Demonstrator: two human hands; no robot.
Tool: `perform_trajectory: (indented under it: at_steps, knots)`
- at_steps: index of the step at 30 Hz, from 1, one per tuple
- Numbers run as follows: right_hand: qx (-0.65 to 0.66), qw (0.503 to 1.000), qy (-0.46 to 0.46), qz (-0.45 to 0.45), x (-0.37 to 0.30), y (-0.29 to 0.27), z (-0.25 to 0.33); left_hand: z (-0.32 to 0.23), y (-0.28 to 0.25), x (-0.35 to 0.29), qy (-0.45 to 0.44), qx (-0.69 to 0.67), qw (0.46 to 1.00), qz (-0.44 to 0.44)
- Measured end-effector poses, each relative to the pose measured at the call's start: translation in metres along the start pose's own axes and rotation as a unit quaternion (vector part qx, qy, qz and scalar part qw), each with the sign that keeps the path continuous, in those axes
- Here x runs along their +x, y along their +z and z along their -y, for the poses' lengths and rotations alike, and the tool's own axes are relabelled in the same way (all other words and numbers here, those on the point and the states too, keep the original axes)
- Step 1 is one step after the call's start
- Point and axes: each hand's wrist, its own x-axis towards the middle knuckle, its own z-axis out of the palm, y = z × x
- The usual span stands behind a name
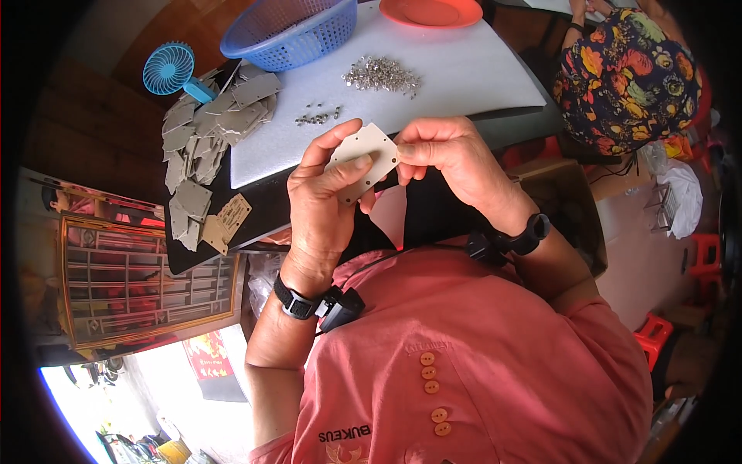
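Note:
In front of my chest, my left hand (321, 178) grips a flat beige plate (376, 144) with small holes along its edges. The left thumb lies across the plate's face, and the fingers support it from behind. At the plate's right corner, my right hand (452, 155) pinches thumb and forefinger together, touching the edge beside a hole. Whatever sits between those fingertips is hidden. Beyond my hands, a few small metal pieces (317, 117) lie scattered on a white sheet (267, 155). A larger heap of shiny small metal parts (380, 75) is farther back.
Many similar plates (205, 127) are piled on the table's left, with a tan one (226, 222) near the edge. A blue handheld fan (170, 68) stands over the pile. A blue basket (297, 45) and red plate (433, 12) sit behind. Another person in a floral top (630, 85) is at right.

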Motion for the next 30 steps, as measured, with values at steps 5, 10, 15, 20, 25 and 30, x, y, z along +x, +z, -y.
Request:
perform_trajectory:
  at_steps: [5,10,15,20,25,30]
  knots:
    - [-0.007,1.0,-0.007,-0.001,-0.0003,-0.0003,-0.0029,-0.0016,-0.0012,-0.0009,-0.002,-0.014,1.0,0.007]
    - [-0.031,0.999,-0.016,-0.004,-0.001,0.0014,-0.0025,-0.0012,-0.0035,-0.0006,-0.016,-0.014,1.0,-0.01]
    - [-0.056,0.998,-0.019,-0.002,-0.0003,0.0023,-0.0017,-0.0039,-0.0004,-0.0032,-0.021,-0.004,0.999,-0.036]
    - [-0.062,0.998,-0.013,0.017,0.0016,0.0041,-0.0051,-0.0024,-0.0016,-0.0016,-0.008,0.024,0.999,-0.049]
    - [-0.114,0.993,0.022,0.02,0.0007,0.007,0.0002,-0.0014,-0.0012,0.0004,0.003,0.04,0.997,-0.069]
    - [-0.129,0.991,0.022,0.011,0.0005,0.0072,-0.0024,-0.0005,0.0018,-0.0002,0.006,0.071,0.994,-0.082]
